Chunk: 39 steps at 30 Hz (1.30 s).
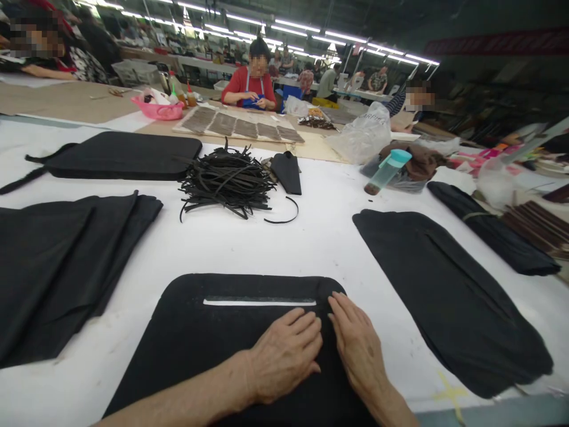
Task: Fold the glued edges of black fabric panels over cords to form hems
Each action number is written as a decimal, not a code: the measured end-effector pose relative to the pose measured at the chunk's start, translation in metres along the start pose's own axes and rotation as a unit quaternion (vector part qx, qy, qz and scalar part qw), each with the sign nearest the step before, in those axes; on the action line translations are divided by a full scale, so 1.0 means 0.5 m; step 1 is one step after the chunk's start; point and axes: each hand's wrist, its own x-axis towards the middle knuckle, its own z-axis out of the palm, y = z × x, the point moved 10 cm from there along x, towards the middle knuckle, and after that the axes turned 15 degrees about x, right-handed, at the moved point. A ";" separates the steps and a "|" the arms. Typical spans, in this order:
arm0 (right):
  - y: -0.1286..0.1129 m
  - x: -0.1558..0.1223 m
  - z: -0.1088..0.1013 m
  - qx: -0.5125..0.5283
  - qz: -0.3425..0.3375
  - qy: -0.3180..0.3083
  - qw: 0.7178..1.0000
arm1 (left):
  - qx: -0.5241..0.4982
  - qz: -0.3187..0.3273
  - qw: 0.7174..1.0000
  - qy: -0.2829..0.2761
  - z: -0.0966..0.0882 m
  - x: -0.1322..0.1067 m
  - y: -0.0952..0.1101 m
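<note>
A black fabric panel (191, 338) with rounded corners lies on the white table (320, 237) right in front of me. A long narrow slit (260, 302) runs across its top part. My left hand (284, 356) rests flat on the panel just below the slit's right end, fingers stretched out and together. My right hand (355, 344) lies flat beside it, fingertips at the slit's right end. Neither hand holds anything.
A stack of black fabric (57, 261) lies at the left, another black panel (448, 296) at the right. Behind are a heap of black strips (226, 181), a black padded piece (124, 155), a teal-capped bottle (386, 171) and a plastic bag (364, 139). People sit at far tables.
</note>
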 end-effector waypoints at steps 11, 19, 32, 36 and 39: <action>0.014 -0.034 0.037 -0.049 -0.018 -0.050 0.997 | -0.006 -0.112 0.988 -0.103 0.082 -0.067 -0.139; 0.051 -0.021 0.015 -0.041 0.030 -0.017 0.999 | -0.123 -0.170 0.973 -0.091 0.044 -0.064 -0.151; -0.110 0.040 -0.003 -0.039 -0.073 -0.008 0.997 | -0.163 -0.238 0.958 0.008 -0.068 -0.139 -0.245; -0.218 0.069 0.027 0.079 -0.120 -0.047 0.989 | -0.048 -0.280 0.957 -0.063 -0.066 -0.243 -0.288; -0.284 0.099 0.074 0.148 -0.108 -0.116 0.976 | -0.019 -0.294 0.953 -0.075 -0.051 -0.301 -0.306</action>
